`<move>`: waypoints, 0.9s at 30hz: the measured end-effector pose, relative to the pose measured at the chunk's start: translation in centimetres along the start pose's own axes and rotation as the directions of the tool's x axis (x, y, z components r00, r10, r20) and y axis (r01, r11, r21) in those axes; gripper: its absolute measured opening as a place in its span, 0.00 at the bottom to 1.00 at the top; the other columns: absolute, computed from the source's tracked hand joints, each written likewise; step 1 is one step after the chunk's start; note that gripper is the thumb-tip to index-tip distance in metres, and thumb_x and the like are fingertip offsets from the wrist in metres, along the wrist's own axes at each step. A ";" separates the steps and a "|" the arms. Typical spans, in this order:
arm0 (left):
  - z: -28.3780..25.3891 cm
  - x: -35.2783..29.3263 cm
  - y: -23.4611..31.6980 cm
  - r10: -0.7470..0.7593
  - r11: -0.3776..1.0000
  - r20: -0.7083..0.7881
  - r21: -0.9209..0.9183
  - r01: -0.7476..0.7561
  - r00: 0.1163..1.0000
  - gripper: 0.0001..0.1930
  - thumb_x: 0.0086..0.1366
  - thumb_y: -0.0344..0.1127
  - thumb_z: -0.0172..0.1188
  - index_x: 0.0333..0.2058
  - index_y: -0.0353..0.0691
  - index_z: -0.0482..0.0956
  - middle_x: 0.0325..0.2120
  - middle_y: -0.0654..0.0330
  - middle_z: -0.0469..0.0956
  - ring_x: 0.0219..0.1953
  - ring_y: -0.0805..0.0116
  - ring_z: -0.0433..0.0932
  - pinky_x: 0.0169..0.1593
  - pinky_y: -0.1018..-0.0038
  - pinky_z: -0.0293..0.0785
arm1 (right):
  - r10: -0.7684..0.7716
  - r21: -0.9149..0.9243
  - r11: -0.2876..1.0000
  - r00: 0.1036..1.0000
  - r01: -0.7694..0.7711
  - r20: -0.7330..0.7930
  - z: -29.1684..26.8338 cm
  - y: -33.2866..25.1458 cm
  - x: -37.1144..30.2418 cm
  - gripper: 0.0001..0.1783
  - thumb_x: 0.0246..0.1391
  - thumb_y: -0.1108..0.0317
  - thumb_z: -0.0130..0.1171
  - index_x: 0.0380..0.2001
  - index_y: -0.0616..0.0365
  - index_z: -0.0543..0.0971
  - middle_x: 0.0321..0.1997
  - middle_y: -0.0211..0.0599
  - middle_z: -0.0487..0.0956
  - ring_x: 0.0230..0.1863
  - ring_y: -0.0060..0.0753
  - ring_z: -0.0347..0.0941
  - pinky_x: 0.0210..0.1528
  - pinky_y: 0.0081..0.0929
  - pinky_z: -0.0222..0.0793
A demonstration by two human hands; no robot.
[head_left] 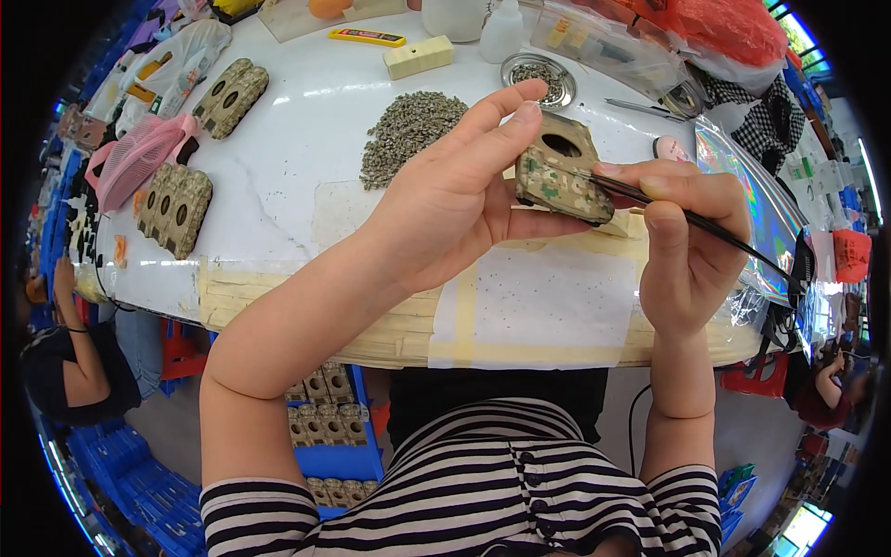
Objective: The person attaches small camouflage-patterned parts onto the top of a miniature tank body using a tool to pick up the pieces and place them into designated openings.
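Observation:
My left hand point(445, 190) is closed around a camouflage-patterned plastic housing point(561, 178) with a dark oval opening. The housing is tilted, with its patterned face toward me. In my right hand point(696, 232) is a pair of dark tweezers point(719, 229), pinched between thumb and fingers. Their tips reach the right side of the housing; whether they grip anything there is too small to tell. Behind my left hand lies a heap of tiny grey-brown metal parts point(408, 135). A round metal dish point(568, 97) beyond the housing contains more such small parts.
White paper point(538, 316) with scattered specks is taped at the table's front edge. More camouflage housings point(174, 212) lie at the left beside a pink mesh item point(139, 162). A yellow cutter point(367, 37), a cream block point(418, 58) and a white bottle point(502, 35) stand farther back.

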State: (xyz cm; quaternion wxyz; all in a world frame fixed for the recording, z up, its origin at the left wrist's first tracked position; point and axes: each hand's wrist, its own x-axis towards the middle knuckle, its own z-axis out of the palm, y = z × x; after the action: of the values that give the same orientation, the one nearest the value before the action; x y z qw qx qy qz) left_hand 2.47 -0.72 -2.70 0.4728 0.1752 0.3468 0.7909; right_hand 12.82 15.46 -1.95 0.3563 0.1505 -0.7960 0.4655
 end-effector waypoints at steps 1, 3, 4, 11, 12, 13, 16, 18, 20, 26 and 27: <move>0.0 0.0 0.0 0.003 1.000 0.022 -0.015 -0.002 1.000 0.27 0.70 0.45 0.41 0.61 0.40 0.46 0.47 0.52 0.68 0.47 0.60 0.75 0.51 0.60 0.75 | -0.004 -0.015 1.000 1.000 0.004 0.004 -0.1 0.0 0.0 0.07 0.52 0.73 0.59 0.33 0.62 0.73 0.35 0.41 0.81 0.37 0.28 0.73 0.43 0.21 0.61; 0.0 0.0 0.0 0.001 1.000 0.021 -0.014 -0.001 1.000 0.27 0.70 0.45 0.42 0.61 0.40 0.46 0.47 0.52 0.68 0.47 0.60 0.75 0.51 0.60 0.75 | -0.004 -0.027 1.000 1.000 0.005 0.008 -0.1 -0.1 0.0 0.07 0.52 0.73 0.59 0.32 0.62 0.73 0.35 0.41 0.81 0.36 0.27 0.73 0.43 0.21 0.61; -0.1 0.0 0.0 0.000 1.000 0.020 -0.013 0.000 1.000 0.27 0.70 0.45 0.42 0.61 0.40 0.46 0.47 0.52 0.68 0.47 0.60 0.74 0.51 0.60 0.75 | -0.001 -0.025 1.000 1.000 0.001 0.009 -0.1 -0.1 0.0 0.07 0.52 0.73 0.59 0.32 0.62 0.73 0.35 0.41 0.81 0.36 0.27 0.73 0.43 0.21 0.61; 0.2 0.0 -0.2 0.002 1.000 -0.038 0.023 -0.001 0.999 0.25 0.70 0.47 0.40 0.61 0.43 0.53 0.49 0.55 0.70 0.48 0.62 0.75 0.51 0.60 0.75 | 0.006 -0.049 0.999 1.000 -0.005 0.019 -0.2 -0.1 0.0 0.07 0.52 0.73 0.60 0.32 0.62 0.73 0.35 0.40 0.81 0.36 0.27 0.73 0.43 0.21 0.61; 0.1 0.0 -0.2 0.001 1.000 -0.034 0.023 0.000 0.999 0.25 0.70 0.47 0.40 0.61 0.43 0.53 0.49 0.55 0.70 0.48 0.63 0.75 0.51 0.60 0.75 | 0.009 -0.043 0.999 1.000 -0.008 0.016 -0.2 -0.1 0.0 0.06 0.52 0.73 0.60 0.32 0.62 0.73 0.35 0.40 0.81 0.36 0.28 0.73 0.43 0.21 0.61; 0.1 0.0 -0.3 0.000 1.000 -0.031 0.023 0.001 1.000 0.25 0.70 0.47 0.40 0.61 0.43 0.53 0.49 0.55 0.70 0.48 0.63 0.75 0.51 0.60 0.75 | 0.012 -0.022 1.000 1.000 -0.012 0.008 -0.1 -0.1 0.0 0.06 0.52 0.73 0.60 0.32 0.62 0.73 0.35 0.40 0.81 0.36 0.28 0.73 0.43 0.21 0.61; 0.1 0.0 -0.2 0.002 1.000 -0.032 0.030 -0.001 0.999 0.25 0.70 0.47 0.40 0.61 0.43 0.52 0.49 0.55 0.70 0.48 0.63 0.75 0.51 0.60 0.75 | 0.019 0.006 1.000 1.000 -0.019 -0.001 0.0 -0.1 0.0 0.06 0.51 0.74 0.60 0.32 0.62 0.73 0.35 0.41 0.81 0.36 0.28 0.74 0.42 0.21 0.62; 0.1 0.0 -0.2 0.002 1.000 -0.031 0.029 -0.001 1.000 0.25 0.70 0.47 0.40 0.61 0.43 0.52 0.49 0.55 0.70 0.48 0.63 0.75 0.51 0.60 0.75 | 0.017 0.003 1.000 1.000 -0.017 0.002 0.0 -0.2 0.1 0.06 0.51 0.74 0.60 0.32 0.63 0.74 0.35 0.41 0.80 0.36 0.28 0.74 0.42 0.21 0.63; 0.1 0.1 -0.2 0.002 1.000 -0.030 0.029 -0.002 1.000 0.25 0.70 0.47 0.40 0.61 0.43 0.52 0.49 0.55 0.70 0.48 0.63 0.75 0.51 0.60 0.75 | 0.011 -0.008 1.000 1.000 -0.011 0.008 0.0 -0.2 0.1 0.06 0.51 0.74 0.60 0.32 0.63 0.74 0.35 0.41 0.80 0.36 0.29 0.74 0.42 0.22 0.63; 0.2 0.0 -0.2 -0.002 0.999 -0.044 0.040 0.004 0.999 0.26 0.70 0.47 0.40 0.61 0.42 0.52 0.49 0.54 0.69 0.48 0.62 0.75 0.51 0.59 0.76 | 0.013 0.044 0.999 1.000 -0.014 0.011 0.0 -0.1 0.1 0.06 0.51 0.75 0.60 0.32 0.64 0.73 0.33 0.41 0.79 0.36 0.30 0.75 0.42 0.23 0.67; 0.2 0.0 -0.2 -0.001 0.999 -0.043 0.041 0.003 0.999 0.26 0.70 0.47 0.40 0.61 0.42 0.52 0.49 0.54 0.70 0.48 0.62 0.75 0.51 0.59 0.76 | 0.015 0.042 0.999 1.000 -0.016 0.015 0.0 -0.1 0.1 0.06 0.51 0.75 0.60 0.32 0.65 0.73 0.34 0.41 0.79 0.37 0.31 0.75 0.42 0.23 0.68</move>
State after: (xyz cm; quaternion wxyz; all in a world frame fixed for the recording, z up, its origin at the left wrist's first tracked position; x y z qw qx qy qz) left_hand 2.72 -0.61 -2.66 0.4625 0.1675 0.3729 0.7867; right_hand 12.85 15.40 -1.84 0.3437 0.1551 -0.7897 0.4840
